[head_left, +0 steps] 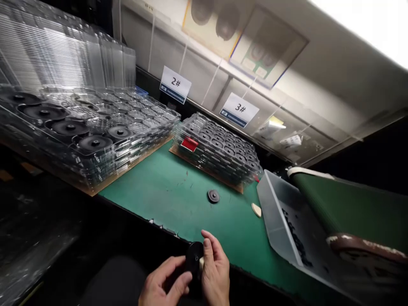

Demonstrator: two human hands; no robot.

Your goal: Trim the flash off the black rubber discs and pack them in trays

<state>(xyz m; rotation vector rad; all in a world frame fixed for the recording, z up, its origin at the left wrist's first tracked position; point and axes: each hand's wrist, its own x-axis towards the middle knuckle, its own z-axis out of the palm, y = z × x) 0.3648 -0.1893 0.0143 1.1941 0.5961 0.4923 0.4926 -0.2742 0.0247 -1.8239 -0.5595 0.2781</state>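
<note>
My left hand (164, 282) and my right hand (216, 270) meet at the near edge of the green bench mat (165, 191). Together they pinch a small round black disc (194, 257) with a hole in its middle, thumbs and fingers closed on its rim. A pale bit shows between the disc and my right thumb; I cannot make out what it is. A second black disc (213, 196) lies flat on the mat farther out. Beside it, to the right, rests a small cream-coloured piece (256, 209).
Stacked clear trays (127, 127) holding black discs sit at the left on a board. A lower tray stack (223, 148) with a red tag (189, 144) stands behind. Labels 2# (175, 83) and 3# (239, 109) hang above. A translucent chute (280, 212) and green conveyor belt (350, 208) fill the right.
</note>
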